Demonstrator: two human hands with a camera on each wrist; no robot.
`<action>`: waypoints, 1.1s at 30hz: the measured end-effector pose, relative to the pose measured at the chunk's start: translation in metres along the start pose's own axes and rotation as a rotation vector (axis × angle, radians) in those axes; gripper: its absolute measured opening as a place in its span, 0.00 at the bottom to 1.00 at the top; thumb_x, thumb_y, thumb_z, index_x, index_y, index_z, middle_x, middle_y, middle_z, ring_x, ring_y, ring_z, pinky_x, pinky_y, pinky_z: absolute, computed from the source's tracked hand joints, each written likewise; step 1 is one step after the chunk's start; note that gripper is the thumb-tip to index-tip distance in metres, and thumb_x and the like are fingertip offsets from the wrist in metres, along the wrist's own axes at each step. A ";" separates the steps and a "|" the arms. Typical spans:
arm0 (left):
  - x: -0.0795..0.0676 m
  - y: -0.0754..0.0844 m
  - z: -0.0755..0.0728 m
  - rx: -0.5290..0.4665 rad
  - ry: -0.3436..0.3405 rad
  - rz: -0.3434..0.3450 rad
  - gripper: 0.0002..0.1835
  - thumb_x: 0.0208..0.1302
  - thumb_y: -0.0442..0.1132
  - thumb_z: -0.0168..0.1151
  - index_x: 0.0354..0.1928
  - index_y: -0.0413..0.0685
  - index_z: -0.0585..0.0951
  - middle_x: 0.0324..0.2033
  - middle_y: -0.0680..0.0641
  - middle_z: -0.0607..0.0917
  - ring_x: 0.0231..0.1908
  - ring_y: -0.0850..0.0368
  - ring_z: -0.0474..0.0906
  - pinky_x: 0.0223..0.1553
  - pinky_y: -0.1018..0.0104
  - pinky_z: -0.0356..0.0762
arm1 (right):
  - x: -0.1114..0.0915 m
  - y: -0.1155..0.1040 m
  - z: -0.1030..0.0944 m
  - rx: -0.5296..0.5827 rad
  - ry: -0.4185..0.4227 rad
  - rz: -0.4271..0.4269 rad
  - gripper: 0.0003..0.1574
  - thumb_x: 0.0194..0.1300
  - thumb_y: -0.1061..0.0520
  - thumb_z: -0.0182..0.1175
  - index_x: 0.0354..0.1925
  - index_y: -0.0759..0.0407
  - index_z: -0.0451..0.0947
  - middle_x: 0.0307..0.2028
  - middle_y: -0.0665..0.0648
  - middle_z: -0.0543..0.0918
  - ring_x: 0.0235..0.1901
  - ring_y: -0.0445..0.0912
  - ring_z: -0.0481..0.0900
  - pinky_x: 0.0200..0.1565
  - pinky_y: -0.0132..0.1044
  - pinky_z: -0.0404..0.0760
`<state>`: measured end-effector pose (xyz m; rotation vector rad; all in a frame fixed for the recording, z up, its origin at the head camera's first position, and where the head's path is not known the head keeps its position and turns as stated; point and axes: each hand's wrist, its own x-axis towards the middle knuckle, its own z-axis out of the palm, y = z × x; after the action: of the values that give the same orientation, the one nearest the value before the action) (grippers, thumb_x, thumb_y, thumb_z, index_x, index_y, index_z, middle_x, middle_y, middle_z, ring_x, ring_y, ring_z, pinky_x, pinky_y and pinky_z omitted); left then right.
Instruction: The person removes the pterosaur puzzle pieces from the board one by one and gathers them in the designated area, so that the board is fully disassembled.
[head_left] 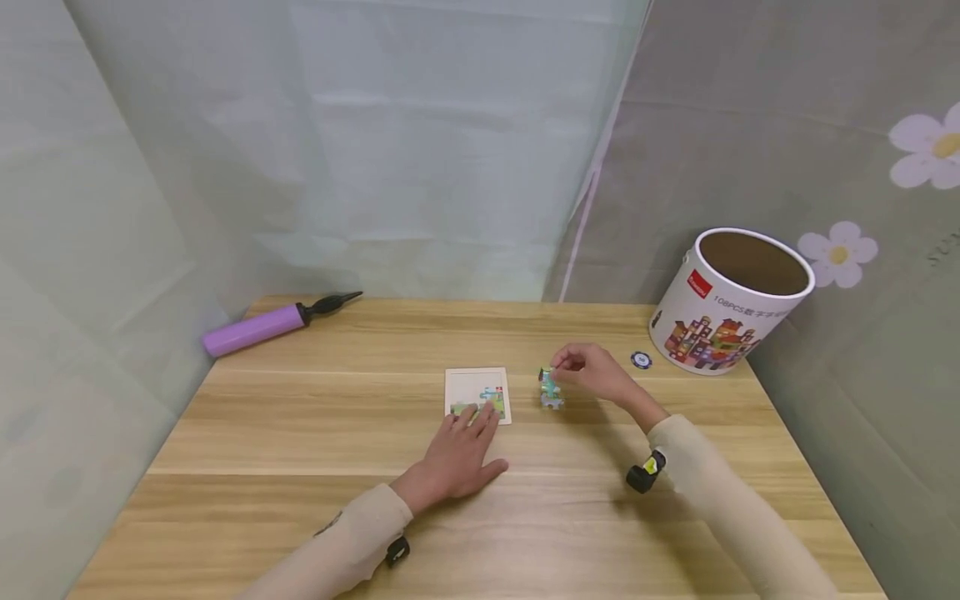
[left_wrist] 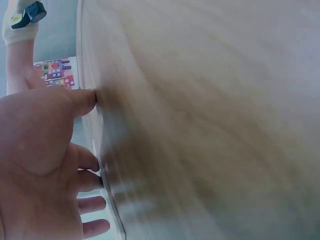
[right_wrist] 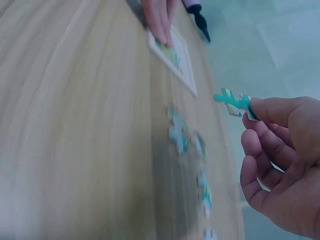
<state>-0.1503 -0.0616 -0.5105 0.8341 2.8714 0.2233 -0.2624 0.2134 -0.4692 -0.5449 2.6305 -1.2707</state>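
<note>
Right grip [head_left: 592, 371] pinches a piece [right_wrist: 242, 103] above the worktop [head_left: 337, 442], right of the frame [head_left: 467, 385], likely light, stiff, slightly slick, best held by its edges, while left grip [head_left: 459, 458], fingers extended, grasping nothing, rests on the frame.

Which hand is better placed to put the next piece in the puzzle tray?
Right, I'd judge: the right hand pinches a puzzle piece, with loose pieces nearby, while the left hand lies partly over the puzzle tray, holding no piece.
</note>
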 end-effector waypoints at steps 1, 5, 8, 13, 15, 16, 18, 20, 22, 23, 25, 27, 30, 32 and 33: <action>0.000 -0.001 0.000 -0.001 -0.004 0.002 0.43 0.76 0.64 0.48 0.79 0.40 0.58 0.79 0.41 0.57 0.77 0.38 0.54 0.74 0.40 0.55 | -0.003 0.003 -0.002 -0.003 0.001 0.001 0.06 0.67 0.57 0.69 0.40 0.59 0.83 0.35 0.54 0.84 0.37 0.46 0.79 0.42 0.38 0.78; -0.001 -0.002 0.000 -0.008 -0.006 0.018 0.42 0.76 0.63 0.48 0.79 0.39 0.58 0.79 0.40 0.57 0.77 0.38 0.54 0.75 0.43 0.55 | -0.013 0.015 -0.010 -0.010 0.003 0.007 0.06 0.67 0.58 0.68 0.40 0.59 0.84 0.34 0.54 0.84 0.36 0.45 0.79 0.40 0.37 0.78; -0.001 -0.003 -0.001 -0.006 -0.008 0.026 0.42 0.76 0.62 0.49 0.79 0.38 0.58 0.79 0.39 0.57 0.77 0.37 0.54 0.74 0.43 0.55 | -0.019 0.024 -0.013 -0.015 0.000 0.002 0.06 0.67 0.59 0.68 0.40 0.61 0.85 0.34 0.55 0.84 0.35 0.44 0.79 0.39 0.35 0.78; -0.001 -0.003 -0.001 0.005 -0.012 0.026 0.42 0.77 0.62 0.48 0.78 0.38 0.58 0.79 0.39 0.57 0.77 0.38 0.55 0.75 0.44 0.56 | -0.026 0.036 -0.016 -0.027 -0.005 0.020 0.07 0.67 0.59 0.68 0.40 0.62 0.86 0.33 0.54 0.85 0.33 0.43 0.80 0.36 0.33 0.78; -0.001 -0.002 -0.002 -0.001 -0.014 0.022 0.42 0.77 0.62 0.48 0.79 0.38 0.59 0.79 0.39 0.57 0.77 0.38 0.54 0.75 0.45 0.56 | -0.028 0.039 -0.015 -0.025 -0.004 0.049 0.07 0.67 0.58 0.68 0.41 0.61 0.86 0.32 0.54 0.85 0.33 0.43 0.80 0.35 0.33 0.78; -0.002 -0.002 -0.002 -0.004 -0.015 0.020 0.42 0.77 0.62 0.48 0.79 0.38 0.59 0.79 0.39 0.57 0.77 0.38 0.54 0.75 0.45 0.55 | -0.029 0.039 -0.015 -0.027 -0.005 0.065 0.07 0.67 0.58 0.68 0.41 0.61 0.86 0.32 0.53 0.85 0.33 0.44 0.80 0.35 0.33 0.78; -0.002 -0.002 -0.003 -0.009 -0.017 0.018 0.41 0.77 0.61 0.48 0.79 0.38 0.59 0.79 0.39 0.57 0.77 0.38 0.54 0.75 0.45 0.55 | -0.030 0.041 -0.014 -0.036 -0.005 0.096 0.06 0.67 0.57 0.69 0.41 0.59 0.87 0.32 0.52 0.85 0.33 0.44 0.80 0.34 0.34 0.79; -0.002 -0.002 -0.003 -0.007 -0.017 0.019 0.41 0.77 0.61 0.48 0.78 0.39 0.59 0.79 0.39 0.57 0.77 0.38 0.54 0.75 0.45 0.56 | -0.030 0.041 -0.013 -0.048 0.001 0.118 0.06 0.67 0.56 0.69 0.40 0.57 0.87 0.32 0.52 0.86 0.33 0.44 0.80 0.35 0.34 0.78; -0.002 -0.002 -0.003 -0.004 -0.015 0.022 0.41 0.77 0.61 0.48 0.78 0.39 0.59 0.79 0.39 0.57 0.77 0.38 0.54 0.75 0.45 0.56 | -0.031 0.041 -0.011 -0.072 0.005 0.121 0.06 0.67 0.56 0.69 0.40 0.56 0.88 0.32 0.51 0.86 0.33 0.44 0.80 0.35 0.35 0.78; -0.002 -0.002 -0.002 -0.002 -0.015 0.023 0.41 0.77 0.61 0.48 0.78 0.39 0.59 0.79 0.39 0.57 0.77 0.38 0.54 0.75 0.45 0.56 | -0.031 0.042 -0.010 -0.084 0.009 0.122 0.06 0.66 0.56 0.70 0.40 0.56 0.88 0.32 0.51 0.86 0.33 0.44 0.80 0.36 0.35 0.78; -0.002 -0.002 -0.002 0.002 -0.011 0.028 0.41 0.77 0.61 0.48 0.78 0.38 0.59 0.79 0.39 0.57 0.77 0.38 0.54 0.75 0.45 0.56 | -0.031 0.042 -0.008 -0.110 0.017 0.113 0.05 0.65 0.56 0.70 0.40 0.56 0.88 0.32 0.50 0.86 0.33 0.43 0.80 0.37 0.36 0.79; -0.002 -0.002 -0.002 0.002 -0.007 0.032 0.41 0.77 0.61 0.48 0.78 0.38 0.59 0.79 0.39 0.58 0.77 0.38 0.54 0.75 0.45 0.56 | -0.031 0.043 -0.007 -0.126 0.023 0.096 0.05 0.65 0.57 0.71 0.39 0.56 0.89 0.32 0.50 0.87 0.33 0.43 0.81 0.38 0.37 0.79; -0.002 -0.002 -0.002 0.005 -0.001 0.039 0.41 0.77 0.61 0.48 0.78 0.38 0.59 0.78 0.38 0.58 0.77 0.38 0.55 0.74 0.45 0.56 | -0.031 0.044 -0.005 -0.141 0.039 0.084 0.05 0.64 0.57 0.71 0.39 0.56 0.89 0.32 0.50 0.87 0.33 0.43 0.81 0.40 0.39 0.80; -0.002 -0.002 -0.002 0.010 0.003 0.043 0.41 0.77 0.61 0.47 0.78 0.37 0.59 0.78 0.38 0.58 0.77 0.37 0.55 0.74 0.45 0.57 | -0.030 0.043 -0.003 -0.156 0.050 0.081 0.04 0.64 0.57 0.71 0.38 0.56 0.89 0.32 0.50 0.87 0.33 0.43 0.81 0.40 0.39 0.80; -0.001 -0.002 -0.002 0.011 0.005 0.044 0.41 0.77 0.61 0.48 0.78 0.37 0.60 0.78 0.38 0.58 0.76 0.37 0.55 0.74 0.45 0.57 | -0.030 0.043 -0.003 -0.164 0.055 0.084 0.04 0.65 0.57 0.71 0.38 0.56 0.89 0.32 0.50 0.87 0.33 0.43 0.81 0.40 0.40 0.80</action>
<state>-0.1503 -0.0640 -0.5089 0.9014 2.8640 0.2147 -0.2465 0.2520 -0.5011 -0.4233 2.7880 -1.0680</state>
